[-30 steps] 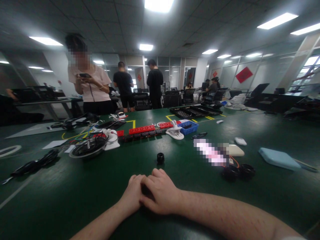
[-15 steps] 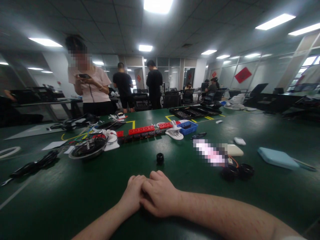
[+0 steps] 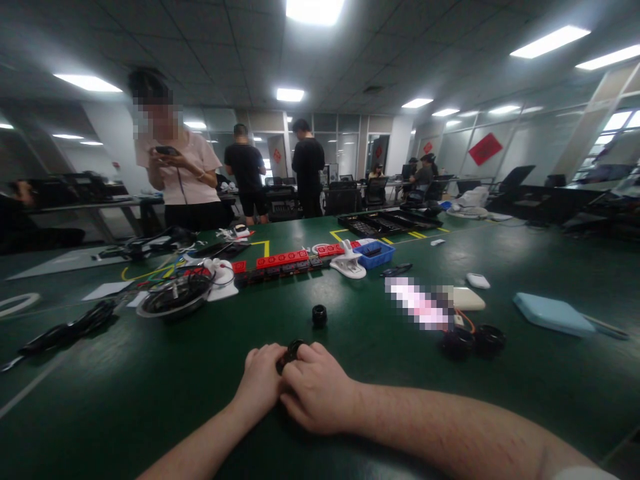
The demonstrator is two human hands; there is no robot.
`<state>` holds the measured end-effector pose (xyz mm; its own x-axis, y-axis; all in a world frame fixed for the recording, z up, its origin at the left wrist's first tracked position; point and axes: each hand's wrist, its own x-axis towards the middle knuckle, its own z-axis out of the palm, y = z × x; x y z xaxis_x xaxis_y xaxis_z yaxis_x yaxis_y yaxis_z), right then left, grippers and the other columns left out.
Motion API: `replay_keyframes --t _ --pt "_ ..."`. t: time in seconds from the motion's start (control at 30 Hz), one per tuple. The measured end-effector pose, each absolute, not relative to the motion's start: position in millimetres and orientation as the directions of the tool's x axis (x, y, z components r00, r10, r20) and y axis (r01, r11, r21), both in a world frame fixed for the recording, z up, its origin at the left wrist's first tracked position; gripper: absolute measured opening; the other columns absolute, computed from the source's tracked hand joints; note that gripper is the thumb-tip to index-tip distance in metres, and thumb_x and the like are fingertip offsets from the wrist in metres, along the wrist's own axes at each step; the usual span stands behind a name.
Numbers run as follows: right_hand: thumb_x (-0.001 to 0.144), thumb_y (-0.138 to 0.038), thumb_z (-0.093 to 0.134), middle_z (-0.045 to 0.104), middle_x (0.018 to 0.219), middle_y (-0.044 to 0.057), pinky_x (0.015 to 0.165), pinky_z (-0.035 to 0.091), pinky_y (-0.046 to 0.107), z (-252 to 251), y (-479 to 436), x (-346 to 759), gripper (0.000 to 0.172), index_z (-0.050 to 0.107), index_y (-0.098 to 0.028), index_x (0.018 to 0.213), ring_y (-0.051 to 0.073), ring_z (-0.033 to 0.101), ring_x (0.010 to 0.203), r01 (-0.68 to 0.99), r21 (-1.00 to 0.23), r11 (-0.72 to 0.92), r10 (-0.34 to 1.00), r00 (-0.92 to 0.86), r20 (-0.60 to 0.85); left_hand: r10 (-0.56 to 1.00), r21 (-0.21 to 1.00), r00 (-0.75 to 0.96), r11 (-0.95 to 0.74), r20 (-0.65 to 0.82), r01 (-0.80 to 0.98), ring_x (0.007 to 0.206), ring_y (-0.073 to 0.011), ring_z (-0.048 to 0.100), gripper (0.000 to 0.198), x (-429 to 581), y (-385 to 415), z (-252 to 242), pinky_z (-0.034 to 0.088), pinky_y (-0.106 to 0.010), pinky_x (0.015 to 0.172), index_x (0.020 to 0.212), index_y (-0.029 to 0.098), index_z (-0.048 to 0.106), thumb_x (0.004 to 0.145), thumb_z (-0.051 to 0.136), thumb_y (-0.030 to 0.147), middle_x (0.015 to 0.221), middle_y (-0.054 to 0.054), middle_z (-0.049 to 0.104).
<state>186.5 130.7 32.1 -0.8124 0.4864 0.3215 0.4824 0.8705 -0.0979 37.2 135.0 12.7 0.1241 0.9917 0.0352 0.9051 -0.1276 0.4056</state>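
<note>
My right hand (image 3: 320, 390) was curled around a dark round part (image 3: 290, 355), and my left hand (image 3: 263, 377) gripped the same part from the other side, the two meeting low over the green counter (image 3: 200, 387). Only its upper edge showed between my knuckles, so I couldn't fairly say what it was or whether it was one piece or two.

As far as I could judge, the handling was midway: the part was in my grasp and not yet set down. Just beyond my hands, a small black cylinder (image 3: 319, 316) stood upright on its own, touching neither of them. Well off to the right of my right hand, two black round pieces (image 3: 473, 341) lay side by side, untouched. Farther ahead were a white clip (image 3: 349, 261) and a blue tray (image 3: 377, 259).
</note>
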Motion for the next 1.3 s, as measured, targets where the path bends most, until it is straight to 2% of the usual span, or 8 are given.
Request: replay_keyframes --t 0.3,0.43,0.93,1.1,1.3 --pt "0.079 -0.029 0.049 0.057 0.081 0.004 0.065 0.029 0.031 29.2 133.2 187.4 0.012 0.049 -0.017 0.078 0.018 0.043 0.076 0.53 -0.165 0.832 0.55 -0.745 0.377 0.994 0.418 0.099 -0.107 0.04 0.902 0.083 -0.0193 0.054 0.016 37.2 134.5 15.3 0.033 -0.033 0.08 0.079 0.02 0.06 0.072 0.046 0.02 0.084 -0.001 0.063" --pt "0.078 -0.027 0.049 0.056 0.079 0.004 0.064 0.029 0.03 31.4 134.1 188.8 0.011 0.05 -0.017 0.077 0.018 0.043 0.075 0.561 -0.169 0.81 0.581 -0.729 0.363 0.996 0.416 0.08 -0.091 0.044 0.905 0.083 -0.0206 0.054 0.015 35.6 136.1 16.2 0.034 -0.034 0.08 0.075 0.02 0.06 0.073 0.047 0.027 0.083 -0.002 0.063" --pt "0.078 -0.027 0.05 0.056 0.08 0.005 0.066 0.03 0.033 34.4 137.4 188.8 0.011 0.05 -0.016 0.081 0.02 0.042 0.076 0.638 -0.183 0.748 0.659 -0.678 0.326 0.997 0.364 0.059 -0.075 0.054 0.928 0.082 -0.0206 0.055 0.015 32.7 139.1 15.3 0.035 -0.032 0.077 0.074 0.021 0.061 0.071 0.048 0.028 0.08 -0.001 0.062" --pt "0.08 -0.03 0.049 0.057 0.084 0.006 0.068 0.031 0.033 35.7 139.1 190.0 0.018 0.049 -0.015 0.091 0.021 0.044 0.077 0.659 -0.221 0.718 0.692 -0.647 0.319 0.997 0.356 0.056 -0.07 0.05 0.932 0.085 -0.0211 0.054 0.015 32.6 139.6 14.7 0.035 -0.032 0.076 0.079 0.021 0.061 0.069 0.051 0.027 0.083 -0.001 0.062" --pt "0.082 -0.034 0.05 0.056 0.095 0.008 0.074 0.033 0.034 35.4 141.4 192.1 0.038 0.043 -0.014 0.113 0.022 0.045 0.085 0.672 -0.271 0.69 0.723 -0.613 0.32 0.998 0.358 0.058 -0.068 0.039 0.931 0.086 -0.0214 0.054 0.015 30.9 140.6 13.1 0.035 -0.033 0.078 0.078 0.021 0.06 0.07 0.053 0.03 0.084 -0.001 0.061"
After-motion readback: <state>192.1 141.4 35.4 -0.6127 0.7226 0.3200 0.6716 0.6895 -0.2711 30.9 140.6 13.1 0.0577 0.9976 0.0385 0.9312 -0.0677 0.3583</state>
